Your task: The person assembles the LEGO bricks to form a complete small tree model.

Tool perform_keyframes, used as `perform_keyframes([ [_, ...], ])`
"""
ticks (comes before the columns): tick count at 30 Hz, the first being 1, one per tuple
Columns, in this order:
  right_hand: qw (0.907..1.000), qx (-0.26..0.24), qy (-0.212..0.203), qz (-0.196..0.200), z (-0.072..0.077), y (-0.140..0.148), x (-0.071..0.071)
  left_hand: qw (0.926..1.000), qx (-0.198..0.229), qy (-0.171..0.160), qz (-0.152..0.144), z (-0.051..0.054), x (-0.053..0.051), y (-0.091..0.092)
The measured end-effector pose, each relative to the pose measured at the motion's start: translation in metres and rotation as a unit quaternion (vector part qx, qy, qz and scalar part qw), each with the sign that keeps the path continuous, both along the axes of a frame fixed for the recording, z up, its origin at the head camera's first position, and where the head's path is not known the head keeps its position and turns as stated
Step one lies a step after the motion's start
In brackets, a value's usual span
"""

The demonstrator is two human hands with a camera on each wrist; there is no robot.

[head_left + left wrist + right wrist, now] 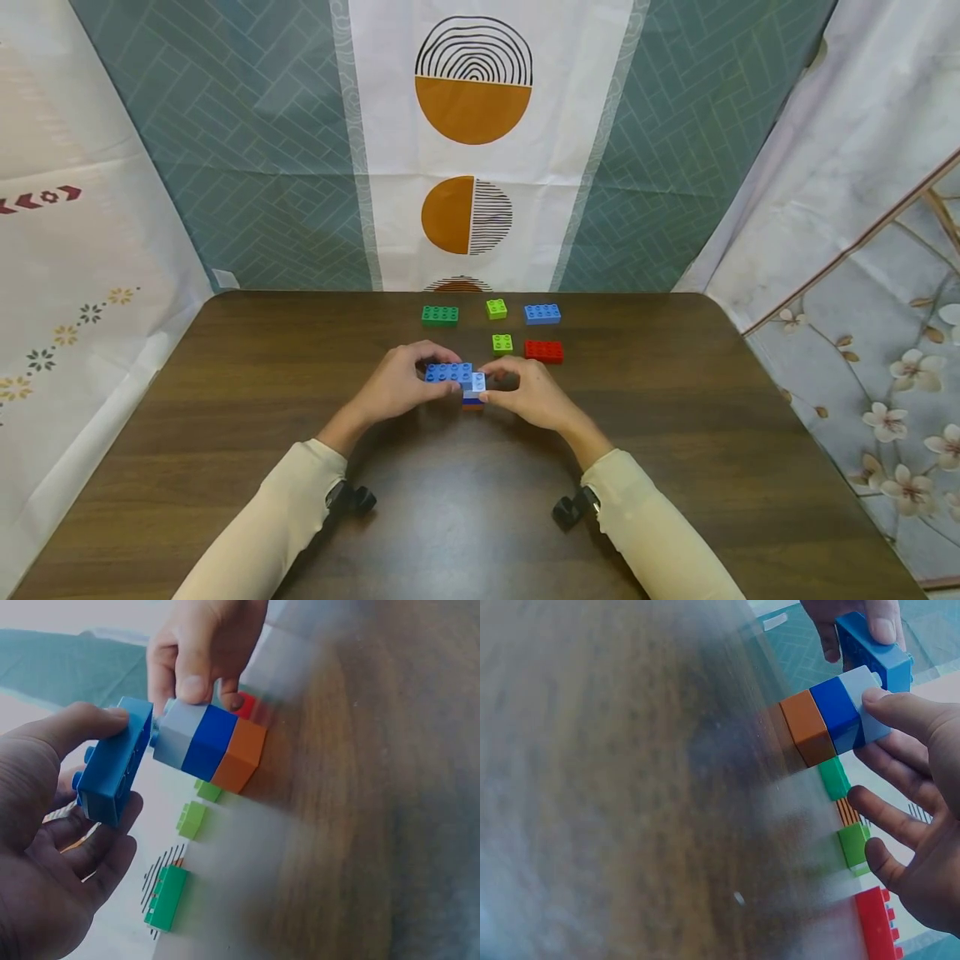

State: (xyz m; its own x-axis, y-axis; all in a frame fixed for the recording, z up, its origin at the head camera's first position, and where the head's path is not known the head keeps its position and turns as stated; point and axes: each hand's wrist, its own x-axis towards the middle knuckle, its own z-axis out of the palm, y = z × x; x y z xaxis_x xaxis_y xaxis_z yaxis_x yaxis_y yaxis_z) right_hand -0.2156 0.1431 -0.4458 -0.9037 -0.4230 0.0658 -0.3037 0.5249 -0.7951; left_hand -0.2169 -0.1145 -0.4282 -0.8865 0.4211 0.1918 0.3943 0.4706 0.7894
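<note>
My left hand [396, 385] pinches a medium-blue eight-stud brick [118, 766] between thumb and fingers. It is held over the left side of a small stack on the table. From the bottom, that stack has an orange brick [808, 729], a dark blue brick [838, 710] and a pale blue-grey brick [178, 733]. My right hand [534, 395] grips the pale brick from the right with thumb and index finger, its other fingers spread. The blue brick's underside faces the pale brick's studs at one end; whether it is pressed down on them I cannot tell.
Behind the hands on the brown table [247, 417] lie a green brick [439, 316], a lime brick [497, 309], another lime brick [502, 344], a blue brick [542, 314] and a red brick [543, 352]. A patterned cloth [487, 158] hangs beyond the table's far edge.
</note>
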Motion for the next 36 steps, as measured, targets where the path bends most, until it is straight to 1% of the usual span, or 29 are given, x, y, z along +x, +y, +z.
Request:
perform_keyframes([
  [3, 1.0, -0.001, 0.005, 0.0, 0.0005, 0.0005, 0.0011, 1.0, -0.002, 0.005, -0.003, -0.0011, 0.0028, 0.0018],
  [7, 1.0, 0.004, 0.008, 0.003, -0.0009, 0.0015, 0.002, 1.0, -0.001, 0.006, 0.002, -0.002, 0.0051, 0.0035],
  [14, 0.9999, 0.006, 0.005, 0.007, -0.0028, 0.0019, 0.0019, 0.9998, 0.0, 0.019, 0.002, -0.0011, 0.0083, 0.0056],
  [19, 0.9999, 0.005, 0.009, 0.008, -0.003, 0.0014, 0.0016, 0.9997, -0.003, 0.024, 0.0, -0.0018, 0.0078, 0.006],
  [22, 0.9999, 0.005, 0.008, 0.007, -0.0023, 0.0008, 0.0016, 0.9998, -0.006, 0.021, 0.001, -0.002, 0.0068, 0.0059],
  [29, 0.9999, 0.005, 0.009, 0.006, -0.0002, -0.0006, 0.0008, 0.9997, -0.014, 0.022, -0.001, 0.0003, 0.0055, 0.0057],
  [36, 0.9999, 0.008, 0.003, 0.007, 0.001, -0.0007, -0.0001, 0.9998, -0.013, 0.018, 0.002, 0.0021, 0.0055, 0.0065],
])
